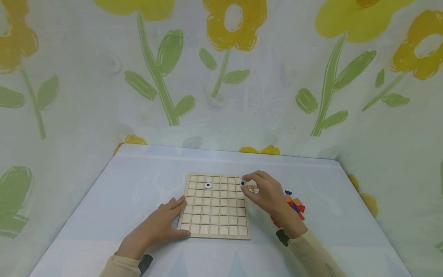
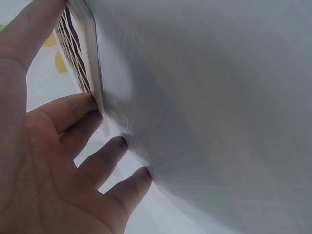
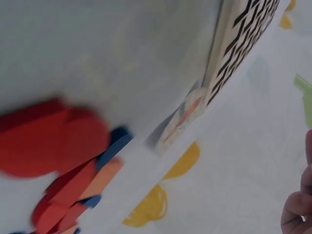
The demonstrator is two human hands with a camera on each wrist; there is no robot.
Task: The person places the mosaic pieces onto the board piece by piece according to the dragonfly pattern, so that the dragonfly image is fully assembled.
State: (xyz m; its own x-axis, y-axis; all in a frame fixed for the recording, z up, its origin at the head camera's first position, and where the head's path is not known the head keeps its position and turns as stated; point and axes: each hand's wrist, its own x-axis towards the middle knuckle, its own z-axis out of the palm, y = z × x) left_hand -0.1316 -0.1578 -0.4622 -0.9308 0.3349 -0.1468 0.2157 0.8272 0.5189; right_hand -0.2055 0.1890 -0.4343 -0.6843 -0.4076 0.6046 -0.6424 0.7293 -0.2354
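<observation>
A light wooden grid board (image 1: 214, 234) with many square cells lies on the table. One round white disc (image 1: 208, 186) with a black centre, like an eye, sits in its upper left part. My left hand (image 1: 157, 225) rests at the board's left side, fingers extended against the edge and thumb at the near left corner. Over the board's far right corner, my right hand (image 1: 268, 192) pinches a similar eye disc (image 1: 243, 183) between thumb and index finger. A small printed card (image 1: 254, 186) lies right of the board, partly behind that hand.
Right of the board is a loose pile of red pieces (image 1: 302, 209), with orange pieces (image 1: 297, 201) and blue ones among them, partly hidden by the right forearm. The white table (image 1: 145, 165) ends at a flower-printed cloth wall (image 1: 225, 115) behind and at both sides.
</observation>
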